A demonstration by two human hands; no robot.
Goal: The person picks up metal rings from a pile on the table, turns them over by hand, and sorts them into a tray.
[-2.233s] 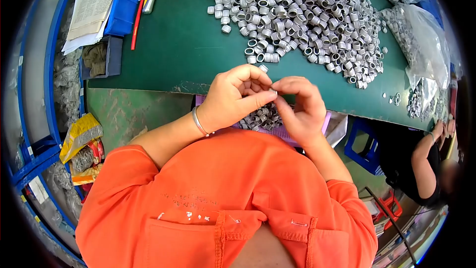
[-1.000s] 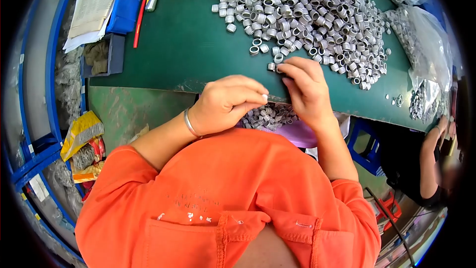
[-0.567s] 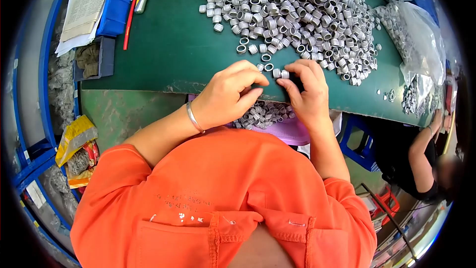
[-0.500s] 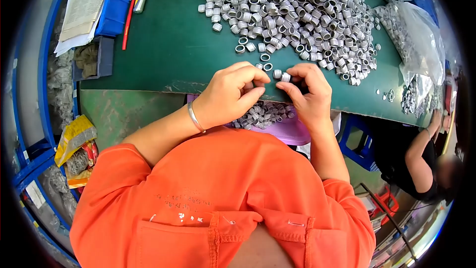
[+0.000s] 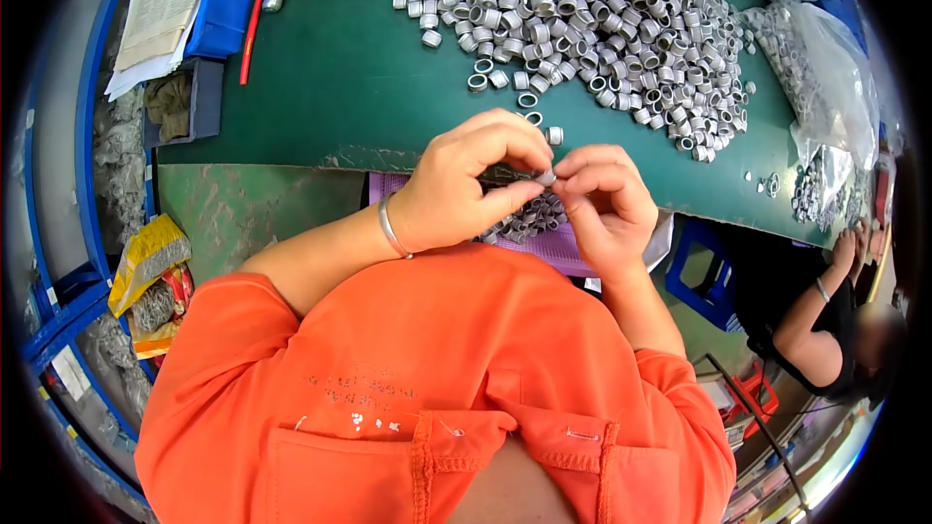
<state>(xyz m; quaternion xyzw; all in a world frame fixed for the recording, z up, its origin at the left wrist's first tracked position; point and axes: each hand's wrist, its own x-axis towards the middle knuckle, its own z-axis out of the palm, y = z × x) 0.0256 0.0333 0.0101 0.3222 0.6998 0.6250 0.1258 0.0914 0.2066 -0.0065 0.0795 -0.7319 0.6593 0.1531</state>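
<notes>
My left hand (image 5: pixel 471 180) and my right hand (image 5: pixel 610 202) meet in front of the table's near edge. Between their fingertips they pinch one small grey metal ring (image 5: pixel 546 178), partly covered by the fingers. Just beyond the fingers, a loose metal ring (image 5: pixel 554 136) lies on the green table (image 5: pixel 320 116). A large pile of similar metal rings (image 5: pixel 602 34) spreads across the far side. Below my hands, a purple basket (image 5: pixel 549 254) holds more grey pieces, partly hidden by my hands and orange shirt.
Clear plastic bags (image 5: pixel 825 78) of metal pieces lie at the table's right. A blue bin (image 5: pixel 225 5), a red pen (image 5: pixel 250 44) and a grey box (image 5: pixel 206 102) are at the left. Another person (image 5: pixel 801 330) sits at the right near a blue stool (image 5: pixel 704 272).
Both hands have drawn together and toward my body, lifting one ring off the table. The other ring beside it stays on the tabletop.
</notes>
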